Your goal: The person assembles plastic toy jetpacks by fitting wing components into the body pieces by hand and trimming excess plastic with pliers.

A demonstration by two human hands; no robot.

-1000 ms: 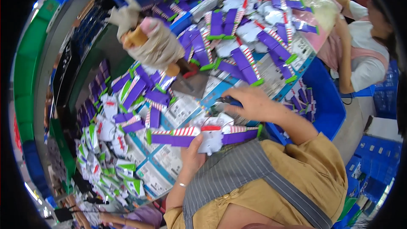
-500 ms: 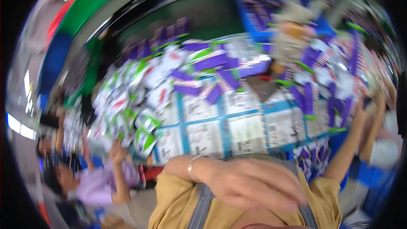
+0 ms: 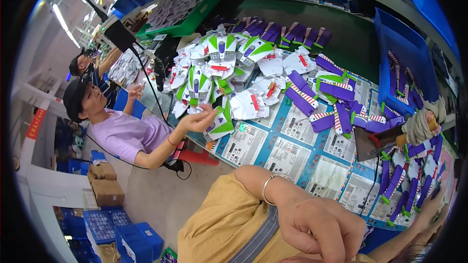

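In front of my chest, below the table's front edge, is my left hand (image 3: 322,224), a metal bangle on its wrist. Its fingers are curled inward, and what they hold, if anything, is hidden. My right forearm (image 3: 397,246) reaches toward the right rim, where my right hand (image 3: 438,207) is distorted and its fingers are unclear. Near it lie purple toy wings (image 3: 392,182) with striped edges and green tips. More purple wings (image 3: 301,95) are spread mid-table. To their left is a heap of white and green toy shells (image 3: 222,48).
Printed sheets (image 3: 282,156) cover the table. A blue bin (image 3: 382,44) and a cloth-wrapped tool (image 3: 423,124) are at right. A green crate (image 3: 207,9) stands far left. At left, a co-worker in a lilac shirt (image 3: 129,131) reaches to the shells; black cables (image 3: 151,85) hang nearby.
My view has swung left and sharpened, so the co-worker at left shows more fully. My left hand has gone from flat and blurred to curled.
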